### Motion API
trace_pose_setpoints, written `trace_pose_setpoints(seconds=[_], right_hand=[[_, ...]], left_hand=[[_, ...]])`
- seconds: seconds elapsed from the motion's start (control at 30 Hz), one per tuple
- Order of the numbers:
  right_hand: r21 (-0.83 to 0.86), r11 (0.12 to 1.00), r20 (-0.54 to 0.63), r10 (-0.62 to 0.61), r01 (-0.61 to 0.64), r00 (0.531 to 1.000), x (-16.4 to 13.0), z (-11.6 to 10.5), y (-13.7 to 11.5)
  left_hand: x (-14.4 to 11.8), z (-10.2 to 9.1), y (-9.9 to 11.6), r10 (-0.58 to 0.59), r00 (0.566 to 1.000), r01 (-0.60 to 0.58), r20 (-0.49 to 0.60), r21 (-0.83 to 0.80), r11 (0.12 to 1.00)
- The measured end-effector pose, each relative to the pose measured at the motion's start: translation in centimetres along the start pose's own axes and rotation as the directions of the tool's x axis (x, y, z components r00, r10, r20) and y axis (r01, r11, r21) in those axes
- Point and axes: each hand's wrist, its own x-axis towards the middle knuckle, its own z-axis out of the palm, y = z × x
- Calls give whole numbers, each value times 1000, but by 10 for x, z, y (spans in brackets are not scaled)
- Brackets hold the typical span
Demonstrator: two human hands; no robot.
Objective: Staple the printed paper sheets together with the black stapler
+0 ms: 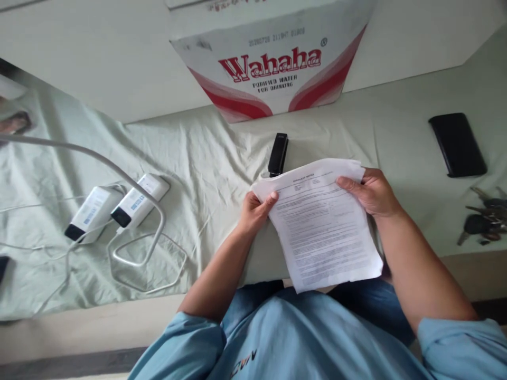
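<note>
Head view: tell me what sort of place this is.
Probably a makeshift desk at home or in a small office: a cloth-covered table, a stapler beside printed papers held in both hands, plus a phone and keys.

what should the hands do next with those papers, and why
Probably square the printed sheets: both the left hand and right hand grip the top corners, the edges look slightly fanned, and the black stapler lies just beyond them on the cloth.
</note>
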Motion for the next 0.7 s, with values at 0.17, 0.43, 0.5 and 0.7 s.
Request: trace_pose_setpoints(seconds=[0.17,0.43,0.5,0.7], right_hand=[[-13,1000,13,-6,6,1000,0,5,3],[-50,998,10,-43,43,999,1,5,3],[-87,995,8,-49,50,999,1,4,4],[-315,939,-46,-157,134,987,3,7,0]], left_hand=[[-3,3,0,-24,1000,24,15,23,999],[-1,-5,-10,-87,995,89,43,-45,995],[-1,-5,-11,-115,993,117,39,-47,992],[-3,-2,0,-138,983,132,122,57,990]])
